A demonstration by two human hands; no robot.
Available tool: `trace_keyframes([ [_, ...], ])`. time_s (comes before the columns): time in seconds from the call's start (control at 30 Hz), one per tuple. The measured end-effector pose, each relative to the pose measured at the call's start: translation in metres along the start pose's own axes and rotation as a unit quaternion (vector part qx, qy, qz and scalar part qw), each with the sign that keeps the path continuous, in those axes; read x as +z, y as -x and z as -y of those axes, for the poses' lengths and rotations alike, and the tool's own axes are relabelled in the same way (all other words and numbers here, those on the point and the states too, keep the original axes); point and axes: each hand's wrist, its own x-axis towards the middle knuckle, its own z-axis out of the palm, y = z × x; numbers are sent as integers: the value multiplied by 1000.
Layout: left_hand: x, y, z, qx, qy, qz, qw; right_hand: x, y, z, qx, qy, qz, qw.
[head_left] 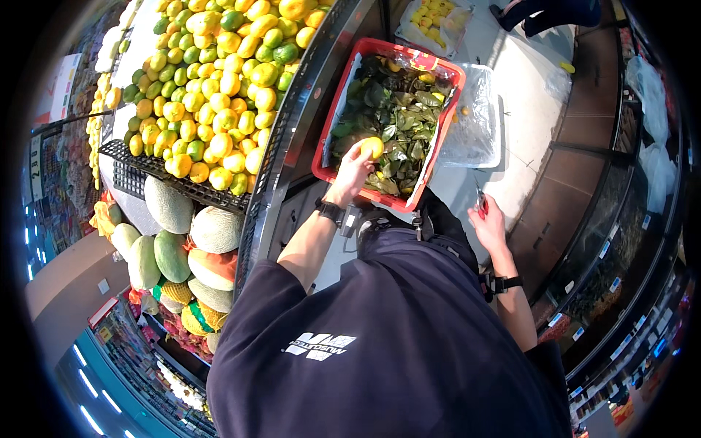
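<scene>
My left hand [353, 171] is closed around a yellow-orange mandarin [372, 148], above the near left part of a red crate [321, 157]. Dark green leaves [409, 120] fill most of that crate, with a few yellow fruits showing among them. Out to the right of the crate, my right hand [491, 221] grips small red-handled scissors [481, 203], their blades pointing away from me. The scissors touch neither the fruit nor the crate.
To the left rises a display heaped with green and yellow mandarins [212, 95]. Pale melons [169, 204] lie below it. A clear plastic-lined crate [478, 117] stands right of the red one, and another crate of yellow fruit [437, 22] lies beyond. Dark shelving [584, 182] runs along the right.
</scene>
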Motion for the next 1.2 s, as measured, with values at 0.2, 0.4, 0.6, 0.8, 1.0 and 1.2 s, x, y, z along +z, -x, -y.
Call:
trace_keyframes([
  [0.2,43,34,-49,-73,319,60,943,32,-14,92,-150,7,6,989],
  [0.4,80,69,-78,-50,364,132,921,63,2,172,-218,-31,44,975],
  [0.6,89,88,-83,-36,305,95,947,94,14,187,-229,-25,5,973],
  [0.8,77,98,-78,-69,252,94,961,111,21,192,-211,-23,-9,977],
  [1.0,56,83,-63,-163,163,41,972,129,22,176,-120,74,5,990],
  [1.2,32,64,-43,-207,112,-67,970,165,-4,104,26,36,92,995],
])
